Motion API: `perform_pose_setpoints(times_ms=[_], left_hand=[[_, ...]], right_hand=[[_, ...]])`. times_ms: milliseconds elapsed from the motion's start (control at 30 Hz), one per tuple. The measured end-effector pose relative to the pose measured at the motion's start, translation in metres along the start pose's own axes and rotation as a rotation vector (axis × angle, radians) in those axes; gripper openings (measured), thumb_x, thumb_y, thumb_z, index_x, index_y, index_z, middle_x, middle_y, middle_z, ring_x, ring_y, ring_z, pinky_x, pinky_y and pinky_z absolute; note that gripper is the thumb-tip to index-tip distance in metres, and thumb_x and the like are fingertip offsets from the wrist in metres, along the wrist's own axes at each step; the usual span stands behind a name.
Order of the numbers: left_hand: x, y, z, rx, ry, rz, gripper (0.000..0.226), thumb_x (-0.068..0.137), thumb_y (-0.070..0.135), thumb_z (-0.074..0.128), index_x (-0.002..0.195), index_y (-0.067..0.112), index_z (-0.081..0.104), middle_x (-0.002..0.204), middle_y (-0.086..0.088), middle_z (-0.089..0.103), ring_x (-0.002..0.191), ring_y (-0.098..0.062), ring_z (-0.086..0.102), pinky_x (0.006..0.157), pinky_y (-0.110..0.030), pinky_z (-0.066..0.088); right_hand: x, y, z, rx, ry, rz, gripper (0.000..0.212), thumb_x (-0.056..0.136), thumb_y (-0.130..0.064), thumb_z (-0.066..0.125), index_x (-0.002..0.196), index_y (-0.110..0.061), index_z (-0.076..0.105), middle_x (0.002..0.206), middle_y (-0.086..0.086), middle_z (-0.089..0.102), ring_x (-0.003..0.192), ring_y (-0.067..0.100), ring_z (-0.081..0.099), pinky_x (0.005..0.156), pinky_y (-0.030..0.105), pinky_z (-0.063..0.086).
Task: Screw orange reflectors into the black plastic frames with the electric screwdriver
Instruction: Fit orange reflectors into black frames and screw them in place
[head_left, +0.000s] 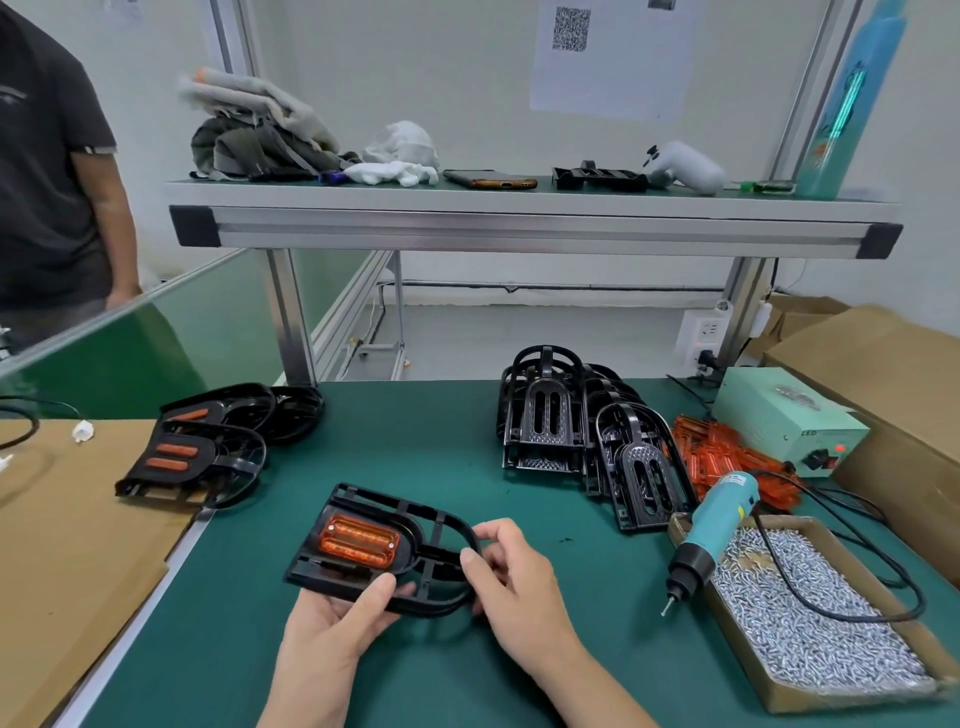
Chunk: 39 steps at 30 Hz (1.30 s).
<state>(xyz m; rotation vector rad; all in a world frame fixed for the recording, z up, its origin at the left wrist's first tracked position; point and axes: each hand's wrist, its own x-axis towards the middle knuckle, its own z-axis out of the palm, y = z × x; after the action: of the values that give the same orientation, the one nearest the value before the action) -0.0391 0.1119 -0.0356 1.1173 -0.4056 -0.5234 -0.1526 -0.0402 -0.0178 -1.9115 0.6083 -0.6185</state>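
Both hands on one black frame (363, 496), held low over the green tabletop (415, 447) in front of me. My left hand (332, 623) grips the near straight end, thumb on top, the other fingers (402, 590) curled underneath. My right hand (511, 577) pinches the rounded loop end between thumb and forefinger.

An orange reflector (358, 539) is seated in the frame's pocket, facing up.

The electric screwdriver (711, 525) lies unheld to my right, propped on the rim of the cardboard screw box (831, 696), bit pointing down toward the tabletop. The box is full of silver screws.

Beyond it is a pile of loose reflectors (722, 457), just beside the stack of empty frames (561, 415). Far left, finished frames (192, 452) with orange showing sit at the tabletop's edge, partly over cardboard.
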Motion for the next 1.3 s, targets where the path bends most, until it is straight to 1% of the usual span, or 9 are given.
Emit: perform_pose_setpoints(times_ms=[300,533,767,867,1000,1100,1167,1233,1300], left_hand=[[0.003,-0.001,-0.002,-0.051,0.072,-0.009,0.029,0.088,-0.01,0.058,0.116,-0.002,0.061,0.104,-0.022,0.073,0.091,-0.032,0.074,0.081,-0.038,0.061],[0.018,0.019,-0.007,-0.09,0.147,-0.013,0.027,0.093,0.0,0.059,0.119,0.002,0.064,0.112,-0.015,0.074,0.1,-0.026,0.072,0.086,-0.032,0.059],[0.027,0.024,-0.009,0.167,0.19,0.093,0.025,0.093,0.004,0.065,0.114,0.015,0.067,0.108,-0.005,0.076,0.104,-0.021,0.072,0.097,-0.041,0.051],[0.033,0.027,-0.007,0.139,0.226,0.094,0.018,0.094,0.007,0.064,0.111,0.013,0.066,0.103,-0.009,0.076,0.099,-0.024,0.073,0.091,-0.04,0.054],[0.039,0.041,-0.008,-0.094,0.306,0.003,0.014,0.093,0.01,0.064,0.105,0.002,0.063,0.107,-0.016,0.074,0.095,-0.025,0.074,0.075,-0.026,0.06],[0.039,0.05,-0.012,-0.139,0.345,-0.017,0.014,0.091,0.008,0.066,0.105,0.007,0.065,0.107,-0.012,0.075,0.09,-0.021,0.075,0.072,-0.024,0.06],[0.036,0.052,-0.01,-0.13,0.3,-0.066,0.013,0.091,0.007,0.066,0.103,0.007,0.067,0.104,-0.012,0.076,0.084,-0.016,0.075,0.065,-0.021,0.059],[0.03,0.051,-0.003,-0.103,0.204,-0.126,0.017,0.089,0.007,0.066,0.105,0.002,0.067,0.102,-0.014,0.076,0.083,-0.015,0.075,0.062,-0.019,0.057],[0.025,0.047,0.007,-0.071,0.115,-0.16,0.025,0.087,0.008,0.066,0.11,-0.002,0.065,0.104,-0.017,0.075,0.086,-0.019,0.075,0.063,-0.02,0.058]], right_hand=[[0.004,0.005,0.001,-0.079,-0.007,0.013,0.007,0.101,-0.036,0.052,0.104,-0.036,0.058,0.079,-0.002,0.068,0.068,0.016,0.064,0.079,0.04,0.053],[0.006,0.006,0.002,-0.05,0.007,0.044,0.007,0.101,-0.029,0.054,0.102,-0.033,0.06,0.08,-0.007,0.072,0.057,0.008,0.062,0.071,0.032,0.055],[0.007,0.006,0.003,-0.022,0.007,0.046,0.006,0.1,-0.024,0.057,0.102,-0.029,0.06,0.078,0.0,0.072,0.055,0.013,0.061,0.071,0.035,0.055],[0.007,0.006,0.002,-0.009,0.012,0.051,0.006,0.099,-0.023,0.058,0.101,-0.028,0.061,0.077,0.0,0.072,0.055,0.013,0.061,0.071,0.038,0.055],[0.008,0.009,0.003,-0.001,0.019,0.033,0.009,0.097,-0.023,0.061,0.1,-0.032,0.061,0.078,0.0,0.071,0.056,0.013,0.061,0.071,0.041,0.055],[0.005,0.011,0.004,-0.017,0.042,-0.05,0.044,0.091,-0.026,0.068,0.125,-0.045,0.049,0.109,-0.014,0.064,0.074,0.008,0.063,0.074,0.026,0.052],[0.003,0.011,0.005,-0.089,0.004,-0.154,0.076,0.087,-0.029,0.068,0.149,-0.048,0.028,0.133,-0.027,0.043,0.093,0.011,0.061,0.074,0.016,0.047],[0.002,0.01,0.007,-0.155,-0.026,-0.255,0.078,0.086,-0.028,0.065,0.152,-0.047,0.028,0.142,-0.026,0.036,0.099,0.01,0.059,0.073,0.012,0.044],[0.003,0.008,0.007,-0.16,0.007,-0.313,0.063,0.086,-0.021,0.062,0.144,-0.04,0.049,0.14,-0.017,0.05,0.099,0.005,0.061,0.08,0.015,0.047]])
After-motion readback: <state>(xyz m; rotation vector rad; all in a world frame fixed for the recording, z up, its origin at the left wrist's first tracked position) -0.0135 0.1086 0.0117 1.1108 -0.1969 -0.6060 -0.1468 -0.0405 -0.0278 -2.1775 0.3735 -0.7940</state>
